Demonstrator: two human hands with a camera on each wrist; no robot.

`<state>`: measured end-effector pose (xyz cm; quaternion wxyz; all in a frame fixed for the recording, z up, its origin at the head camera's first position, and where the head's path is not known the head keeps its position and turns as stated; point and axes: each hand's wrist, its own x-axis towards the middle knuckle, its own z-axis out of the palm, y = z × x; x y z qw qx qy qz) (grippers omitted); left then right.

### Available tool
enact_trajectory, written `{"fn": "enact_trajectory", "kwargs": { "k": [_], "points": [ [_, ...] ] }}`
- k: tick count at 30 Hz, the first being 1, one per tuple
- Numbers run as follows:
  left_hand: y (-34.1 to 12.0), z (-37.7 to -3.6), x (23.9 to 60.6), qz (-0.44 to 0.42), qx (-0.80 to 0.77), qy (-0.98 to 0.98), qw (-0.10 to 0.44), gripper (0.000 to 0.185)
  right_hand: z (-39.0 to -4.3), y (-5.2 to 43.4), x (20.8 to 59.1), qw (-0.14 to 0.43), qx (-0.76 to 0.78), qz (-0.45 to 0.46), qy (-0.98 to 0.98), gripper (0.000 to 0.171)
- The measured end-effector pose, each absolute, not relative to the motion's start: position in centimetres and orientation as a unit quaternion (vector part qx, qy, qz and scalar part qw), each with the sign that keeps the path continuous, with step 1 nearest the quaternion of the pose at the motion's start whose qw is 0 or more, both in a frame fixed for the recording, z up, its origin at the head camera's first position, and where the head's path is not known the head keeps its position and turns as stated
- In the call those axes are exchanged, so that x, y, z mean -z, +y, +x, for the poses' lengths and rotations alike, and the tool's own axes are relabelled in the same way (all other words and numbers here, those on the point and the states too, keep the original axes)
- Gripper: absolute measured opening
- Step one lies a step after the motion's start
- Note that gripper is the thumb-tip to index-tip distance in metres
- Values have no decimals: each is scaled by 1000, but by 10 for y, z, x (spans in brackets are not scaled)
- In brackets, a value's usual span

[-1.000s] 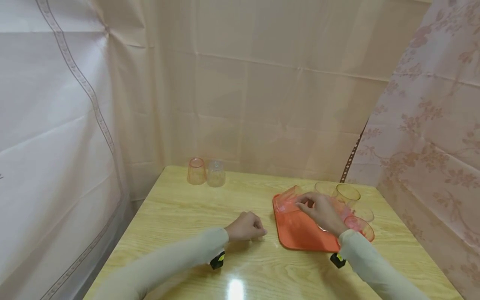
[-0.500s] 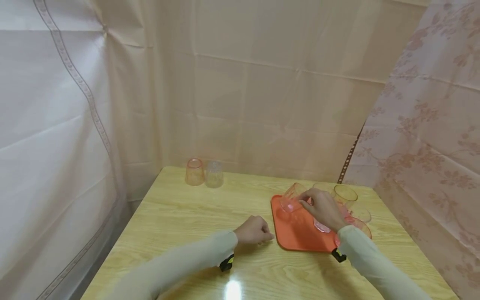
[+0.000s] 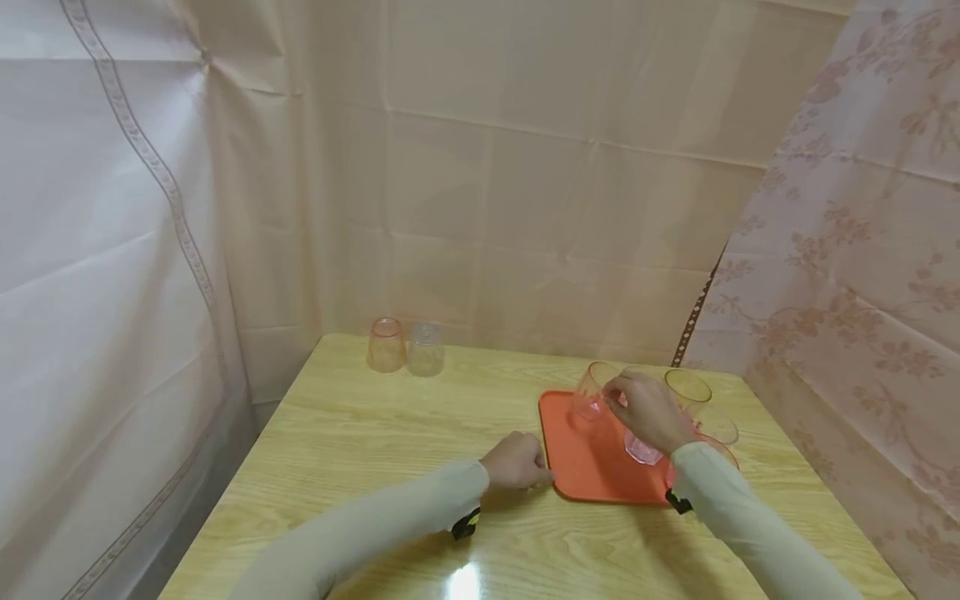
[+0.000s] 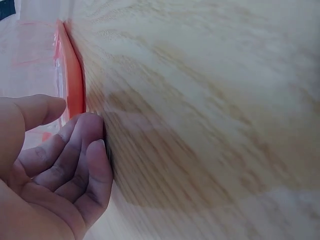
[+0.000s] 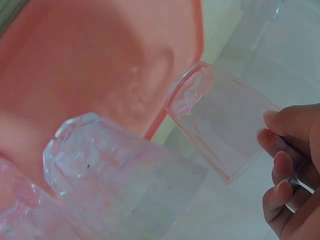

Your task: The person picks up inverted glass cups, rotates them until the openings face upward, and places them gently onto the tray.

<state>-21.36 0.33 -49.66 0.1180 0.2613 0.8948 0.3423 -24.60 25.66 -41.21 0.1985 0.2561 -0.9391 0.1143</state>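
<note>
My right hand grips a clear pink cup by its side, tilted just above the far left corner of the orange tray. In the right wrist view the fingers curl round this cup, its base towards the tray, and a second clear cup lies beside it. My left hand rests on the wooden table with loosely curled fingers, holding nothing, right beside the tray's left edge.
Several more clear cups crowd the tray's right side, among them a yellowish one and a pink one. Two upturned cups, one pinkish and one clear, stand at the far left back. Curtains hang close behind and to the right.
My right hand has raised the pink cup from the tray and tipped it more upright. My left hand has slid right along the table up to the tray's edge.
</note>
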Motion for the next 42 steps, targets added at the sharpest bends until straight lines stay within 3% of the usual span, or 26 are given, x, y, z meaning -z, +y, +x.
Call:
{"fn": "enact_trajectory", "kwargs": {
  "k": [42],
  "points": [
    [18,-207,485,268,-294,910,117,49,-270,255,429,186,-47,248,-950,14]
  ]
}}
